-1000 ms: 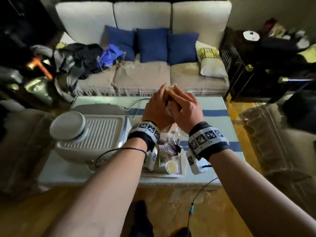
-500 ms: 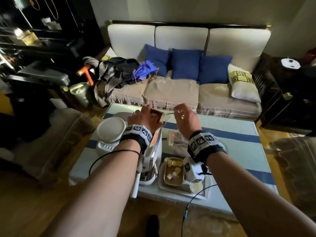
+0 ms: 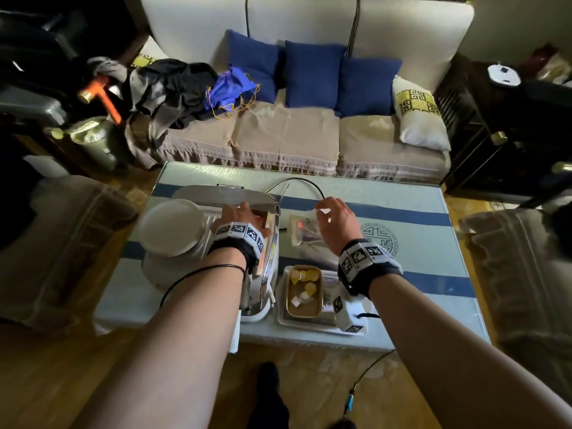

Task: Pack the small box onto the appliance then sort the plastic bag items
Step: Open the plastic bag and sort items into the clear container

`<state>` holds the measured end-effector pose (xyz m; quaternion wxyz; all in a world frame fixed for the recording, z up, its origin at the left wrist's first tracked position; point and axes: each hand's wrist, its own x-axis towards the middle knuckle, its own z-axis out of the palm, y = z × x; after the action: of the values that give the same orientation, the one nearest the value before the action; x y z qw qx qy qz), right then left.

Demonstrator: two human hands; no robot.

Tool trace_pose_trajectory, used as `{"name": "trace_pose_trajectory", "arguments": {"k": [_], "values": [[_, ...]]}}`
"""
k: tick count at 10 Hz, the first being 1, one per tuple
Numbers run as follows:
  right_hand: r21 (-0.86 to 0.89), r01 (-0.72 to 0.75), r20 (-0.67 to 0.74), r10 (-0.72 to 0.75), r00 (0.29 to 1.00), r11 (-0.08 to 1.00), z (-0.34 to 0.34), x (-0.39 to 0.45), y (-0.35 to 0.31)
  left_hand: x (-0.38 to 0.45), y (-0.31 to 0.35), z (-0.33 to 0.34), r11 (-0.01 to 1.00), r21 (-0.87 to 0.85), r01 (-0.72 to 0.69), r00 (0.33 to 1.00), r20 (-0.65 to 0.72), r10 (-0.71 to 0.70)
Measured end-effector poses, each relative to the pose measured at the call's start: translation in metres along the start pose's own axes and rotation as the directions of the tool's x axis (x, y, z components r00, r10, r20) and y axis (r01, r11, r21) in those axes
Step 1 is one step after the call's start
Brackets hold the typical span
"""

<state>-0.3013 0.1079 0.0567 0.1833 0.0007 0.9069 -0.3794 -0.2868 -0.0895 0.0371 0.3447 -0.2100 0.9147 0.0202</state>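
Note:
A white and silver appliance (image 3: 185, 274) with a round lid (image 3: 171, 227) stands on the left of the coffee table. My left hand (image 3: 236, 216) lies on its ridged top, fingers closed over the small brown box (image 3: 266, 220), of which only an edge shows. A clear plastic bag (image 3: 305, 235) with a red label hangs over the table just right of the appliance. My right hand (image 3: 332, 222) pinches the bag's top edge.
The glass-topped table (image 3: 418, 243) has blue stripes. At its front edge a white tray (image 3: 283, 318) holds a shallow brown dish (image 3: 305, 308) with yellow and white pieces. A black cable (image 3: 301, 180) loops behind the appliance. A sofa (image 3: 288, 134) with cushions and clothes stands beyond.
Both hands held the small box together over the table. My left hand then carried it left onto the appliance, while my right hand separated and took the plastic bag's top.

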Motion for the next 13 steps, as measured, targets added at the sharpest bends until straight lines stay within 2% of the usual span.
{"name": "trace_pose_trajectory", "arguments": {"k": [1,2,3,4,5,6,8,9,10,11,12,13], "values": [[-0.011,0.013,0.001,-0.013,1.0,1.0,0.0,0.001,0.002,-0.003,-0.005,-0.008,0.997,-0.055,0.055,0.998,-0.019,-0.056],[-0.007,0.046,0.009,-0.046,0.999,0.999,0.003,0.003,-0.008,-0.009,-0.008,-0.019,0.999,-0.033,0.039,0.994,-0.101,-0.042],[0.002,0.068,0.027,-0.068,0.997,0.998,0.008,0.005,-0.021,-0.013,-0.002,-0.034,0.993,-0.077,-0.085,0.966,-0.249,0.064],[0.008,0.063,0.03,-0.064,0.998,0.998,0.012,0.008,-0.027,-0.02,0.013,-0.043,0.915,-0.293,-0.279,0.905,-0.399,0.149],[0.028,0.093,0.007,-0.093,0.996,0.995,0.017,0.011,-0.031,-0.023,0.017,-0.046,0.811,-0.481,-0.334,0.911,-0.385,0.147],[0.022,0.071,0.03,-0.071,0.997,0.997,0.024,0.009,-0.03,-0.024,0.001,-0.042,0.788,-0.553,-0.269,0.937,-0.339,0.083],[0.028,-0.018,0.064,0.016,0.998,0.999,0.037,0.002,-0.028,-0.031,-0.044,-0.029,0.766,-0.643,-0.028,0.98,-0.167,-0.105],[-0.017,-0.003,0.088,0.004,0.996,1.0,0.038,-0.002,-0.033,-0.037,-0.059,-0.025,0.799,-0.598,0.069,0.985,-0.088,-0.151],[-0.09,-0.018,0.114,0.028,0.993,0.996,0.036,-0.009,-0.036,-0.044,-0.071,-0.02,0.803,-0.588,0.097,0.988,-0.038,-0.147],[-0.181,-0.008,0.155,0.037,0.987,0.983,0.033,-0.019,-0.042,-0.057,-0.08,-0.017,0.817,-0.563,0.124,0.987,-0.016,-0.161],[-0.197,0.006,0.247,0.044,0.968,0.98,0.029,-0.029,-0.053,-0.069,-0.082,-0.021,0.832,-0.538,0.134,0.986,-0.01,-0.165],[-0.222,-0.008,0.248,0.065,0.967,0.975,0.016,-0.043,-0.063,-0.078,-0.081,-0.027,0.83,-0.534,0.159,0.983,0.006,-0.184]]}}
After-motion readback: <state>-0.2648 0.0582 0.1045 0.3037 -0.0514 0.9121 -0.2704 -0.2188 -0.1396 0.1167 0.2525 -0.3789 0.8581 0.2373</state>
